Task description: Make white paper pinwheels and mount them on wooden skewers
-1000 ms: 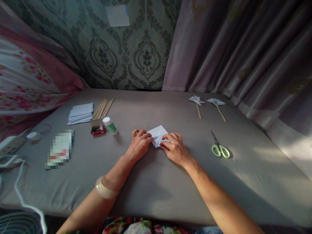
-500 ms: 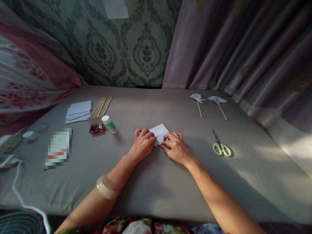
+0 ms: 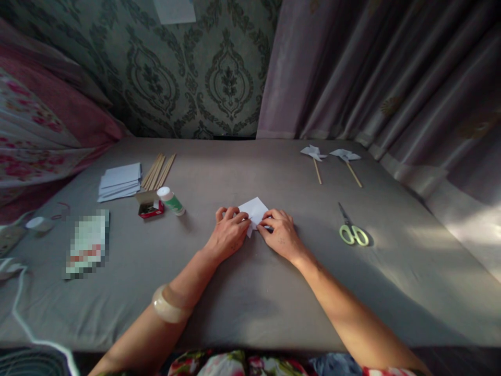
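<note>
Between my hands lies a small piece of white paper (image 3: 256, 208), one corner pointing away from me and a cut or folded flap at the near side. My left hand (image 3: 230, 230) grips its left edge with curled fingers. At the right edge, my right hand (image 3: 279, 232) pinches the paper between thumb and fingers. Fingertips of both hands meet close to the paper's middle, hiding part of it. Away to the right rest scissors (image 3: 352, 232) with pale green handles. Two white paper pinwheels (image 3: 313, 152) on wooden sticks lie at the back right.
At the back left are stacked white papers (image 3: 120, 180) and several wooden sticks (image 3: 156, 172). Nearer stand a glue bottle (image 3: 171, 201) and an open red box (image 3: 151, 210) of small items. A blurred packet (image 3: 88, 243), a white cable (image 3: 23, 318) and a power strip (image 3: 10, 237) are far left.
My right fingers have shifted slightly on the paper, and the near flap now shows more between my hands. The whole view has turned a little.
</note>
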A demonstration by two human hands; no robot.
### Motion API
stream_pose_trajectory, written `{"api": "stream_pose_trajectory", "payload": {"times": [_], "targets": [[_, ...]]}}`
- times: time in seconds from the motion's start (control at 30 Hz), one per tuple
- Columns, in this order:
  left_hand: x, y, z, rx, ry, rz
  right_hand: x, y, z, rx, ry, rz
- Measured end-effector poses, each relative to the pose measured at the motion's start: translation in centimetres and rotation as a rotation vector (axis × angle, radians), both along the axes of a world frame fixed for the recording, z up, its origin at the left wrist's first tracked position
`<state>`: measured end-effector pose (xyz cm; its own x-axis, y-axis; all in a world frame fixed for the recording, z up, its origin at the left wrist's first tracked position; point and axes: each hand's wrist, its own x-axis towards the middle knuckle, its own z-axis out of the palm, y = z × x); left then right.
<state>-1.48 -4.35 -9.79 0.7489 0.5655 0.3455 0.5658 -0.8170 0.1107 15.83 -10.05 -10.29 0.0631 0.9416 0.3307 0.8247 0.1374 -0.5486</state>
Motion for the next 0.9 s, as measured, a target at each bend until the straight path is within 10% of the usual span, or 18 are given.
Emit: {"api": "stream_pose_trajectory", "payload": {"times": [0.9], "targets": [[0.6,0.3,0.4,0.013,-0.030,-0.023,-0.4,2.2,-1.1,0.010,0.062,-0.139]]}}
